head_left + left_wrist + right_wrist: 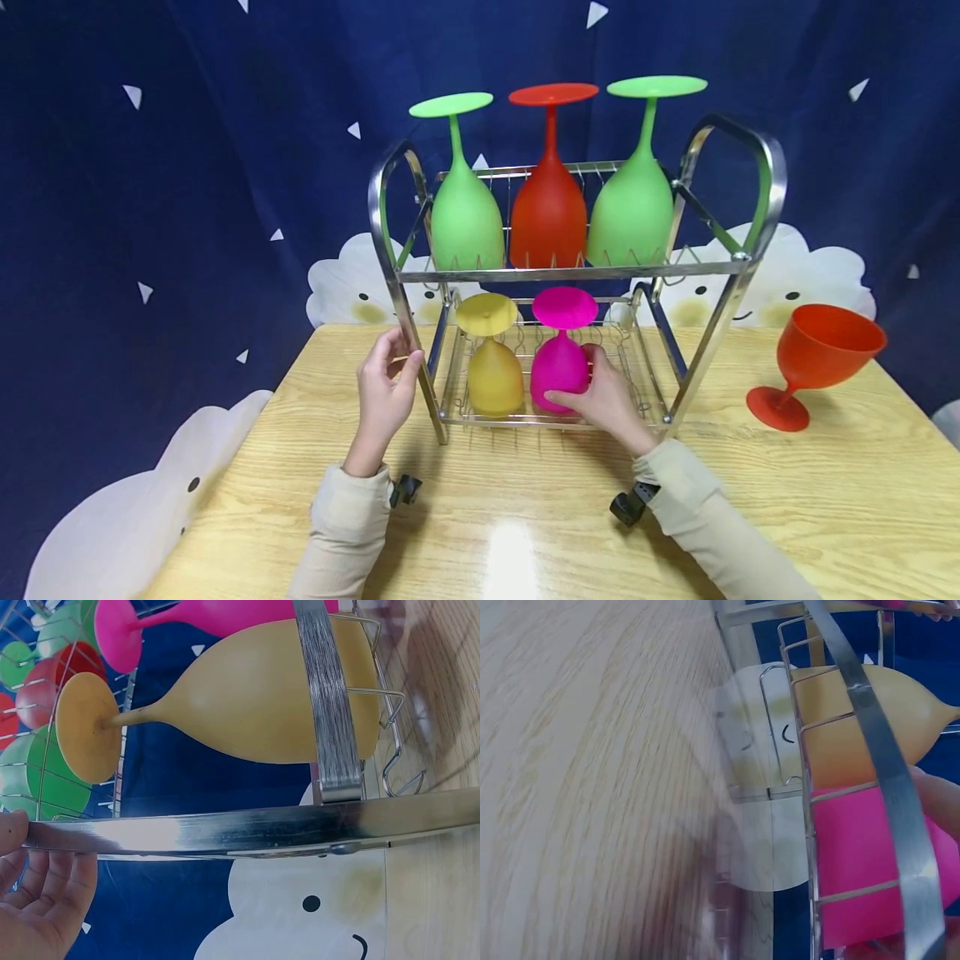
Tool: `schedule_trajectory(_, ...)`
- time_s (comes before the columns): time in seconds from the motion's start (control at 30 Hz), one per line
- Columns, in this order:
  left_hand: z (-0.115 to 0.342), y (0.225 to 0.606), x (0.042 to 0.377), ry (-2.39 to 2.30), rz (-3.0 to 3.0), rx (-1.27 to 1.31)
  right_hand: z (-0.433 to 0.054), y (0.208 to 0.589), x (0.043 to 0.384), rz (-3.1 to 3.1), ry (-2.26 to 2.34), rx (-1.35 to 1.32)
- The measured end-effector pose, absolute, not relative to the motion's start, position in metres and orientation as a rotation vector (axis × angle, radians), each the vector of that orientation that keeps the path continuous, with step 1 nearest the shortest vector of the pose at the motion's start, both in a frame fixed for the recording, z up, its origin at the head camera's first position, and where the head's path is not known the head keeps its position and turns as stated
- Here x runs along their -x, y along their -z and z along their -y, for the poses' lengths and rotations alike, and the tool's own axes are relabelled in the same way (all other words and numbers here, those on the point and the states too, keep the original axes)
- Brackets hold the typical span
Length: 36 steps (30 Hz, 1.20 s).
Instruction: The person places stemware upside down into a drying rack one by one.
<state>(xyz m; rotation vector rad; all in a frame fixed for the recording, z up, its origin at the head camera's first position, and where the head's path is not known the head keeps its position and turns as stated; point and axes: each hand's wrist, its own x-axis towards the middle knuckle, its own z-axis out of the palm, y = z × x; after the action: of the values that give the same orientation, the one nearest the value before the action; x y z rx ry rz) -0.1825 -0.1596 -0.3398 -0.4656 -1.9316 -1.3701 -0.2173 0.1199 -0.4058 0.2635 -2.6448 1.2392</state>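
Note:
A two-tier metal dish rack [570, 273] stands on the table. On its lower tier, a magenta goblet [558, 371] sits upside down, foot upward. My right hand [606, 396] holds its bowl, thumb in front and fingers around the far right side. To the left, close beside it, is an upside-down yellow goblet [495, 379]. My left hand [386, 387] grips the rack's left front post [180, 834], with thumb and fingers on either side of it in the left wrist view. In the right wrist view, the magenta bowl [859, 862] shows behind the rack's front bar, rim toward the wire base.
Upside down on the upper tier are a green goblet [467, 217], a red goblet [548, 212] and another green goblet [633, 212]. An orange-red goblet [825, 350] stands tilted on the table [570, 517], right of the rack. A dark blue curtain [225, 167] hangs behind.

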Motion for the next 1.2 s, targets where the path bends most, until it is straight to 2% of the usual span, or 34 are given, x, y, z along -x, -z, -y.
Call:
schedule_trajectory(0.27,0.163,0.349,0.189,1.386,1.928,0.458,-0.13,0.399,0.201,2.601,-1.375,-0.328)
schedule_trajectory(0.57,0.154,0.328,0.173,1.351,1.939,0.468,-0.148,0.391,0.175,2.572,-1.386,-0.399)
schedule_trajectory(0.83,0.162,0.348,0.188,1.376,1.926,0.474,-0.166,0.389,0.159,2.486,-1.446,-0.564)
schedule_trajectory(1.2,0.159,0.342,0.183,1.368,1.934,0.473,-0.193,0.379,0.139,2.451,-1.357,-0.654)
